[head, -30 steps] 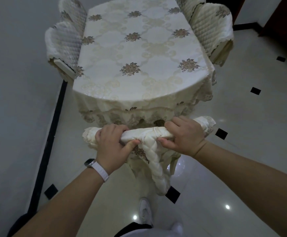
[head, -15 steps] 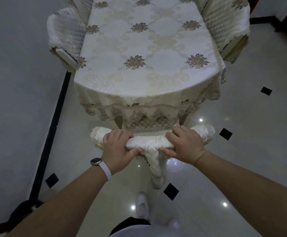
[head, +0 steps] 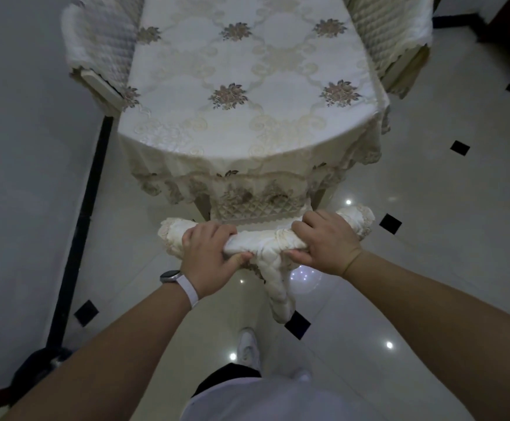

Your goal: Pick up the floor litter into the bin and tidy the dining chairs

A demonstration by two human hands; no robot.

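Note:
A dining chair (head: pixel 268 243) with a cream quilted cover stands at the near end of the table, its seat under the hanging tablecloth. My left hand (head: pixel 209 258) grips the left part of its top rail. My right hand (head: pixel 326 241) grips the right part of the same rail, fingers curled over the top. A quilted flap of the cover hangs down between my hands. No litter or bin shows in this view.
The dining table (head: pixel 247 95) carries a cream floral cloth. One covered chair (head: pixel 101 53) stands at its left side by the grey wall, another covered chair (head: pixel 396 38) at its right. Glossy tiled floor (head: pixel 445 238) spreads to the right. My white shoe (head: pixel 249 347) is below.
The chair has slid forward under the table end, and I have stepped closer with it. Both hands keep the same hold on the rail.

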